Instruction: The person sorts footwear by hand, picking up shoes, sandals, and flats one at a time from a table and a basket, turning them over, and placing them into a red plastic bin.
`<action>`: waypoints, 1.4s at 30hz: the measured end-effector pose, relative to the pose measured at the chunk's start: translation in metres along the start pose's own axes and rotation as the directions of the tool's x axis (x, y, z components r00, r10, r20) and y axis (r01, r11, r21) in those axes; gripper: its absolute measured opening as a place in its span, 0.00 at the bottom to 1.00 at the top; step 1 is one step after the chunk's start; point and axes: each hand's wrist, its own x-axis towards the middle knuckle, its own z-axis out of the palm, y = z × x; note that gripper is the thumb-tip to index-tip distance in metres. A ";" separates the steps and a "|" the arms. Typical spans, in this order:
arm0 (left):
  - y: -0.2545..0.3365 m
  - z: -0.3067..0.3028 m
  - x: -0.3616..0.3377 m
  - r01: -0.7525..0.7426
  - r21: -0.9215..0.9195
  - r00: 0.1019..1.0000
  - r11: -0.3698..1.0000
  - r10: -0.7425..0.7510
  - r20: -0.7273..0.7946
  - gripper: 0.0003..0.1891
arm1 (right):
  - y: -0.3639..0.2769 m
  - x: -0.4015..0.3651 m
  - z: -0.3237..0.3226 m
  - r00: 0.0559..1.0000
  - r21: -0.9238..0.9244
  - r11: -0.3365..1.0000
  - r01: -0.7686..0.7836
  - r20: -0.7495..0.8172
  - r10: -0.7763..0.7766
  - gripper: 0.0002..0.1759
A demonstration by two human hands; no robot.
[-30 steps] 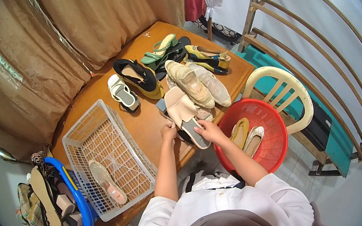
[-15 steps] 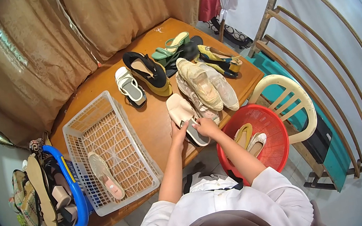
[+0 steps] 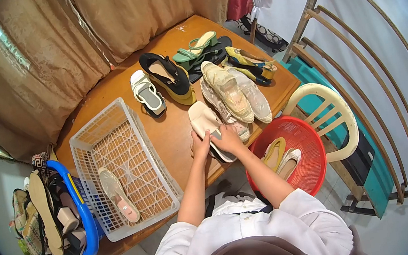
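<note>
Since a second ago the two hands have slid closer together on the sandal point(image 3: 204, 119). It lies on the table point(image 3: 121, 95) near the front edge, just beside the shoe pile point(image 3: 233, 97). The left hand point(image 3: 199, 148) has bent fingers that press on the sandal's side. The right hand point(image 3: 228, 141) curls its fingers over the heel end, so both hands grip it. The table is crowded, and I think a big pull could knock the pile, since it touches the sandal. A shoe could then slide off the edge to the floor or into the red basket point(image 3: 318, 163) below. The sandal's back end hangs near that edge too, so a loose grip could let it drop. The blue basket point(image 3: 88, 222) at the left is partly cut off by the dark rim, and its shoes are a jumble I cannot count. The fingertips are hidden behind the sandal. A dark thing point(image 3: 213, 156) lies under the hands, and it is too covered to tell what it is.
</note>
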 end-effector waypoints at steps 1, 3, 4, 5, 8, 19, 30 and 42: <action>-0.005 0.001 0.002 -0.018 -0.048 1.000 0.999 0.018 0.000 0.26 | -0.004 -0.001 -0.007 1.000 0.012 1.000 -0.017 0.009 0.017 0.39; -0.010 0.001 0.002 -0.058 -0.208 0.998 0.976 0.064 0.021 0.24 | -0.006 0.001 -0.014 0.998 0.026 0.999 -0.044 0.043 0.043 0.42; -0.008 -0.003 -0.003 -0.073 -0.317 0.995 0.945 0.091 0.040 0.22 | -0.003 0.005 -0.014 0.996 0.028 0.998 -0.055 0.069 0.053 0.43; -0.006 -0.005 -0.008 -0.080 -0.421 0.991 0.904 0.117 0.061 0.21 | 0.001 0.008 -0.014 0.993 0.030 0.997 -0.071 0.097 0.068 0.44; 0.029 -0.028 -0.039 0.088 -0.584 0.989 0.807 -0.002 0.147 0.19 | 0.011 0.010 -0.006 0.981 0.089 0.990 -0.110 0.172 0.093 0.47; 0.060 -0.027 -0.082 0.052 -0.561 0.945 0.826 0.141 0.294 0.27 | 0.012 -0.045 -0.055 0.834 0.772 0.352 -0.529 0.549 0.050 0.49; 0.099 0.054 -0.139 -0.270 -0.222 0.765 0.937 0.349 0.541 0.21 | 0.073 -0.140 -0.111 0.921 0.950 0.058 -0.308 0.282 0.271 0.43; 0.052 0.160 -0.209 0.278 0.094 0.257 0.956 -0.168 0.952 0.50 | 0.179 -0.231 -0.121 0.680 0.993 -0.074 -0.091 0.116 0.724 0.40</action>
